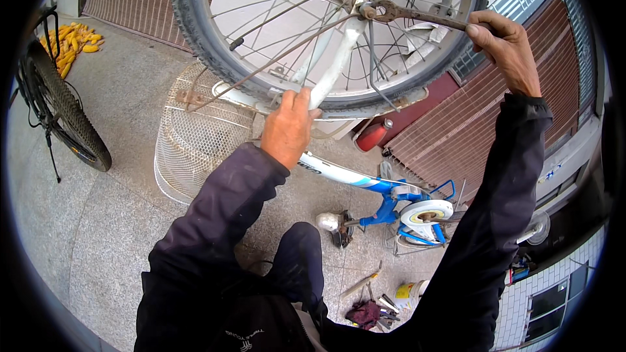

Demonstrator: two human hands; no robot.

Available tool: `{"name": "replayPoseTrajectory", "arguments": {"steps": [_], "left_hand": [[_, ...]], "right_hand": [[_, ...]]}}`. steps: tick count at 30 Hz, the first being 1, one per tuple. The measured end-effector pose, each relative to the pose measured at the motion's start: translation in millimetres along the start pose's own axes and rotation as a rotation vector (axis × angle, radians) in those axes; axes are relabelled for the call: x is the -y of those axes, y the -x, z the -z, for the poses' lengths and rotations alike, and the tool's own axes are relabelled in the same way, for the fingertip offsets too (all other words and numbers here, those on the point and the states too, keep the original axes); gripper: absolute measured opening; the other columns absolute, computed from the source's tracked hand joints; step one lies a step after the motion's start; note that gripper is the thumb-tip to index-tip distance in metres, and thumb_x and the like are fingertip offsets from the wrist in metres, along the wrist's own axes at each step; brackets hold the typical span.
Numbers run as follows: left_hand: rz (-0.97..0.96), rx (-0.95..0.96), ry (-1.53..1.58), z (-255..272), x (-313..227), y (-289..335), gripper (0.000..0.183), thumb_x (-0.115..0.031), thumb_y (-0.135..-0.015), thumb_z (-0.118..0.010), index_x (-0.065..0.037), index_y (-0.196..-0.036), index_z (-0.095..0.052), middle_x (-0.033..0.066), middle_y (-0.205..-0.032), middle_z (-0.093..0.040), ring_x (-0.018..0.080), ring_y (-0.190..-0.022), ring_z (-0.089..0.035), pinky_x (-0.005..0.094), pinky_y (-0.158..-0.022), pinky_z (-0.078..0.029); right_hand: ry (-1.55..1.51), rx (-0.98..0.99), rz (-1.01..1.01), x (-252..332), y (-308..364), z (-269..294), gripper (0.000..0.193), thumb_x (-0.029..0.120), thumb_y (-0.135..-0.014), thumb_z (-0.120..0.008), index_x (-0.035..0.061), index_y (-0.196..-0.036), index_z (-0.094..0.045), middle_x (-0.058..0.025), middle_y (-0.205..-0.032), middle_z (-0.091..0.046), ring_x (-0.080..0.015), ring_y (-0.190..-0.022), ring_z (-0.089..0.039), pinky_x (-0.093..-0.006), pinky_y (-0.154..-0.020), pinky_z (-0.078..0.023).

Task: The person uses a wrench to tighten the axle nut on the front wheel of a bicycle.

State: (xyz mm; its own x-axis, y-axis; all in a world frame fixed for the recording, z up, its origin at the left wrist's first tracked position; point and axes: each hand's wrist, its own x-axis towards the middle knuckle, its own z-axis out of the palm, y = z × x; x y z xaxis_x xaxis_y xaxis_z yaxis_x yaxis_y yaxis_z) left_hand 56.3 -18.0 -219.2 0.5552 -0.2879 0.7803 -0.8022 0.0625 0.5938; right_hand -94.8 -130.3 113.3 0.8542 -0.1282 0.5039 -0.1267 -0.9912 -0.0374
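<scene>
A bicycle wheel (441, 64) with a black tyre and thin spokes fills the top of the head view, mounted in a white fork (337, 68). My left hand (287, 129) is closed around the lower part of the fork, beside the tyre. At the right, my right hand (505, 45) grips the end of a rusty wrench (417, 15). The wrench's other end sits at the axle nut (367, 10) in the wheel's middle. Below, the white and blue bicycle frame (355, 178) runs toward a chain guard (427, 212) and pedal (337, 223).
A white wire basket (195, 130) hangs left of the wheel. A red bottle-shaped thing (373, 135) stands behind the frame. Hand tools (385, 311) and a yellow-white tub (407, 293) lie on the floor. Another bicycle (65, 117) stands far left near yellow corn cobs (75, 44).
</scene>
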Motion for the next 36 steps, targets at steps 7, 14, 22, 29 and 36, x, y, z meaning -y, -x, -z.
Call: {"name": "replayPoseTrajectory", "arguments": {"steps": [7, 14, 22, 29, 36], "left_hand": [[0.006, 0.001, 0.002, 0.2, -1.8, 0.0, 0.040, -0.010, -0.084, -0.066, -0.001, -0.119, -0.048, 0.0190, -0.093, -0.053, 0.0400, -0.076, -0.060, 0.0442, -0.061, -0.050], [0.015, 0.010, 0.024, 0.9, -2.3, -0.3, 0.039, -0.009, -0.084, -0.066, -0.002, -0.119, -0.049, 0.0188, -0.094, -0.054, 0.0401, -0.078, -0.060, 0.0446, -0.063, -0.050], [0.011, 0.003, 0.011, 1.0, -2.9, -0.8, 0.040, -0.009, -0.084, -0.067, -0.002, -0.118, -0.049, 0.0186, -0.093, -0.054, 0.0402, -0.077, -0.060, 0.0442, -0.062, -0.049], [0.016, -0.004, 0.018, 1.9, 2.2, -0.6, 0.039, -0.010, -0.084, -0.067, -0.002, -0.118, -0.049, 0.0187, -0.094, -0.054, 0.0403, -0.077, -0.060, 0.0451, -0.063, -0.049], [0.018, 0.014, 0.007, 0.6, -1.8, -0.4, 0.040, -0.010, -0.083, -0.067, -0.001, -0.118, -0.049, 0.0187, -0.094, -0.054, 0.0402, -0.077, -0.060, 0.0450, -0.062, -0.049]], "right_hand": [[0.028, 0.003, -0.053, -1.6, -5.0, 2.5, 0.033, 0.036, -0.079, -0.076, 0.0092, -0.098, -0.071, 0.0029, -0.066, -0.059, -0.0052, -0.058, -0.049, -0.0201, -0.051, -0.036], [0.104, -0.028, 0.102, -1.0, -22.2, 5.7, 0.030, 0.034, -0.080, -0.075, 0.0104, -0.098, -0.072, 0.0053, -0.066, -0.058, -0.0031, -0.055, -0.043, -0.0200, -0.048, -0.032], [-0.208, -0.063, 0.065, -9.9, -12.6, -8.2, 0.024, 0.030, -0.085, -0.072, 0.0095, -0.098, -0.070, 0.0040, -0.065, -0.054, -0.0024, -0.051, -0.039, -0.0179, -0.045, -0.028], [-0.067, -0.021, 0.103, 11.1, -14.5, 1.3, 0.021, 0.027, -0.086, -0.071, 0.0094, -0.097, -0.069, 0.0034, -0.065, -0.056, -0.0021, -0.051, -0.042, -0.0180, -0.045, -0.031], [-0.247, -0.071, 0.055, -1.7, -2.5, -12.2, 0.018, 0.024, -0.087, -0.070, 0.0089, -0.097, -0.069, 0.0039, -0.066, -0.057, -0.0014, -0.051, -0.042, -0.0174, -0.045, -0.031]]}}
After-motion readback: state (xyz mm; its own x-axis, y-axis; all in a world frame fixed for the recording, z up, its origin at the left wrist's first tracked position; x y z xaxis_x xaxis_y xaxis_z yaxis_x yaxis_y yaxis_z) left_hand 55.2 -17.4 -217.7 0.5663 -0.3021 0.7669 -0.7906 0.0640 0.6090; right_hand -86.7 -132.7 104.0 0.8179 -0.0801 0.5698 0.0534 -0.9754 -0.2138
